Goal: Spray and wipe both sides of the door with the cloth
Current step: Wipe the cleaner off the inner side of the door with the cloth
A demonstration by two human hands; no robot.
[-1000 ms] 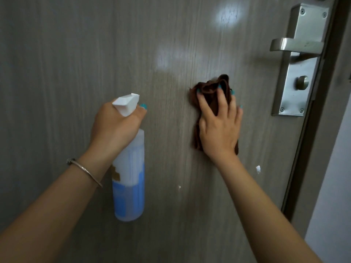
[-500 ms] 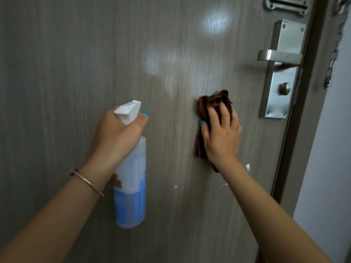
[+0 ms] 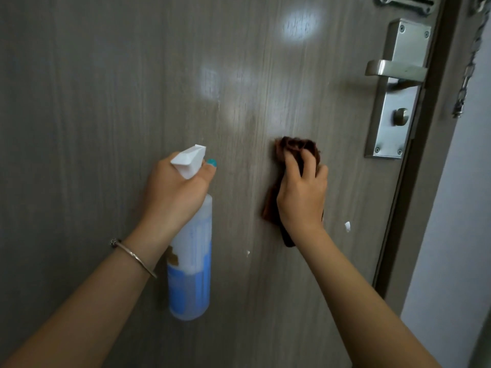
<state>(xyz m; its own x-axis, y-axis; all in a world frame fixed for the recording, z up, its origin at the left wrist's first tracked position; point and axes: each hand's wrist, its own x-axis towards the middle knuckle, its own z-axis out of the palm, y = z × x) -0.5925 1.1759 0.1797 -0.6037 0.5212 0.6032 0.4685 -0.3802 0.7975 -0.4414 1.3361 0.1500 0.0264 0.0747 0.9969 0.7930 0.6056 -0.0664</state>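
Brown cloth [image 3: 292,150] sits bunched in the right hand [image 3: 301,197], pressed against the door [image 3: 106,102] just left of the lever handle [image 3: 393,71]; the left hand [image 3: 172,195] grips the spray bottle [image 3: 191,261] upright alongside.

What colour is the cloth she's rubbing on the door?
Dark brown. The cloth is bunched under the right hand; the head view shows it clearly.

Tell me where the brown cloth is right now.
In the head view, the brown cloth is bunched in the right hand against the door, lower left of the lever handle.
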